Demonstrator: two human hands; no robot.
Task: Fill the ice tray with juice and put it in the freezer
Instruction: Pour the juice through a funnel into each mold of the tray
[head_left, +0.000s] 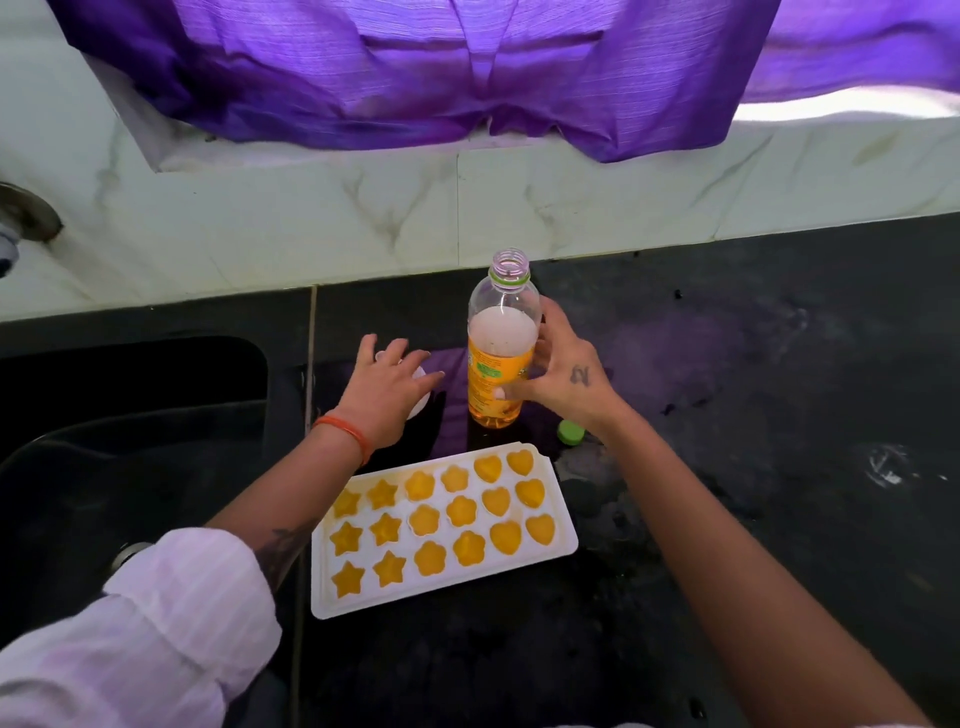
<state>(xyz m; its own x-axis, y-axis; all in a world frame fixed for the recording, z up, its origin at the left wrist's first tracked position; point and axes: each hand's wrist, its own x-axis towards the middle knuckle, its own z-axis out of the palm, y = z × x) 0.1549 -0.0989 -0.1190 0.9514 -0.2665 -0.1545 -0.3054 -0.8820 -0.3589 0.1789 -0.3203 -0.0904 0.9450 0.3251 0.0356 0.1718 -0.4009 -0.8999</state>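
Observation:
A white ice tray (563, 525) lies on the black counter, its star, flower and heart cells holding orange juice. Behind it an uncapped juice bottle (501, 364) stands upright, about half full. My right hand (561, 371) grips the bottle's side around its label. My left hand (387, 387) reaches over a small white round object (418, 408) left of the bottle, fingers spread above it; whether they touch it is unclear. The green bottle cap (570, 432) lies on the counter just right of the bottle, under my right wrist.
A dark sink (130, 415) is sunk into the counter at the left, with a tap fitting (23, 213) on the marble wall. A purple curtain (467, 78) hangs over the ledge behind. The black counter (779, 415) stretches to the right.

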